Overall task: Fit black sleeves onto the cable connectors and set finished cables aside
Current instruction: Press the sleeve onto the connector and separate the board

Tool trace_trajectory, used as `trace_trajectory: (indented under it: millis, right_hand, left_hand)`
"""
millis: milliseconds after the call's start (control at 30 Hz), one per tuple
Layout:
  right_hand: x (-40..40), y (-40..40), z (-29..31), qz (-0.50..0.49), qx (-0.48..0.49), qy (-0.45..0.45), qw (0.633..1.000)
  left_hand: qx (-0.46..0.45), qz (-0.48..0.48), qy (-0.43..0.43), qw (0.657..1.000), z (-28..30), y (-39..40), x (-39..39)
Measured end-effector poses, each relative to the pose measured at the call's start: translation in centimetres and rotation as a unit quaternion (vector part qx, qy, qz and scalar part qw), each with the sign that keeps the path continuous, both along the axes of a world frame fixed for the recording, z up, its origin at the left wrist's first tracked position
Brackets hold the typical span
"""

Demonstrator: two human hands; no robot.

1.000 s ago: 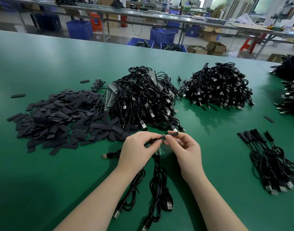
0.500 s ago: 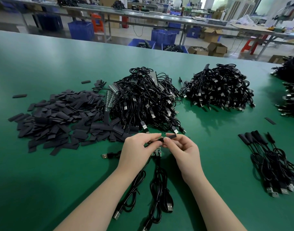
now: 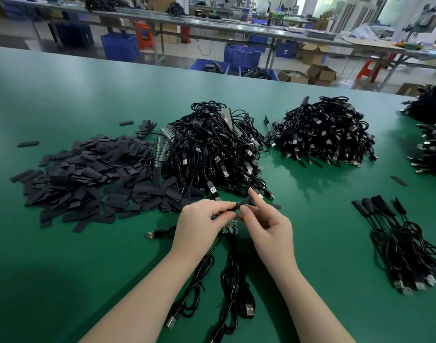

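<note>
Both hands meet just below the centre of the frame, over the green table (image 3: 63, 256). The left hand (image 3: 198, 225) has its fingers curled, thumb and fingertips pinching the near end of a black sleeve (image 3: 241, 203). The sleeve tilts up and to the right from that grip. The right hand (image 3: 270, 230) is half open: its forefinger is stretched out along the sleeve's far end, touching it, the thumb tip lies at the sleeve's lower side, and the other fingers are loosely bent and hold nothing. Whether forefinger and thumb truly pinch the sleeve cannot be told

Just under the hands a small green board (image 3: 230, 227) shows between them, with cables (image 3: 233, 288) trailing down toward the lower edge, their plugs lying on the table. One more plug (image 3: 150, 235) lies left of the left wrist

A heap of loose sleeves (image 3: 88, 179) spreads across the left middle of the frame. Beside it, at centre, stands a cable pile (image 3: 212, 149), touching the heap's right edge. A second pile (image 3: 323, 129) sits to the upper right, apart from the first. At the right edge, lower down, a row of sleeved cables (image 3: 397, 238) lies well apart from the hands, sleeved ends pointing up the frame and plugs toward the bottom
</note>
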State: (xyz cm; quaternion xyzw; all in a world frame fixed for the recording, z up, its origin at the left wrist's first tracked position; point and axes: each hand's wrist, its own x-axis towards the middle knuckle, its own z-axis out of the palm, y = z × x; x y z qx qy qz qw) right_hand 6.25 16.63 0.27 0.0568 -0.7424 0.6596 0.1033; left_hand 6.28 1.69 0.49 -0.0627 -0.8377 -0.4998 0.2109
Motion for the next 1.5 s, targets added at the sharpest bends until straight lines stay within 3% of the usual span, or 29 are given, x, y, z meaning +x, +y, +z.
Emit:
trace_trajectory:
  millis: [200,400,633,800,967,1033,1233,1300,1433,1500]
  right_hand:
    - [0.1,-0.1,-0.1,0.012,0.003,0.000,1.000]
    - [0.1,0.1,-0.8,0.024,0.106,-0.014,0.994]
    - [-0.1,-0.2,-0.2,-0.007,0.114,-0.045,0.992]
    - [-0.2,0.1,0.2,-0.011,0.076,-0.054,0.996]
    - [-0.4,0.2,0.5,-0.058,-0.056,-0.075,0.994]
    - [-0.3,0.2,0.7,-0.057,-0.080,-0.076,0.992]
    - [-0.1,-0.1,0.5,-0.001,0.009,-0.058,0.998]
    - [-0.2,0.0,0.6,-0.023,-0.047,-0.057,0.997]
    - [-0.9,1.9,2.4,-0.058,-0.259,-0.058,0.962]
    - [-1.4,4.4,3.4,-0.123,-0.300,-0.024,0.946]
  left_hand:
    - [0.003,0.006,0.007,1.000,0.0,0.0,-0.1]
    - [-0.002,0.025,0.003,1.000,0.1,-0.7,-0.3]
    - [0.004,0.014,0.009,1.000,0.1,0.1,-0.1]
    - [-0.030,-0.015,0.020,0.999,0.2,0.4,0.2]
    - [-0.141,0.021,0.077,0.987,0.2,0.5,0.2]
    - [-0.143,0.030,0.081,0.986,0.1,0.5,0.1]
    - [-0.127,0.005,0.070,0.989,0.1,0.2,-0.2]
    - [-0.114,0.003,0.074,0.991,0.1,0.2,-0.2]
    - [-0.066,0.021,0.071,0.995,0.2,0.3,-0.2]
    - [-0.054,0.022,0.068,0.996,0.1,0.0,-0.2]
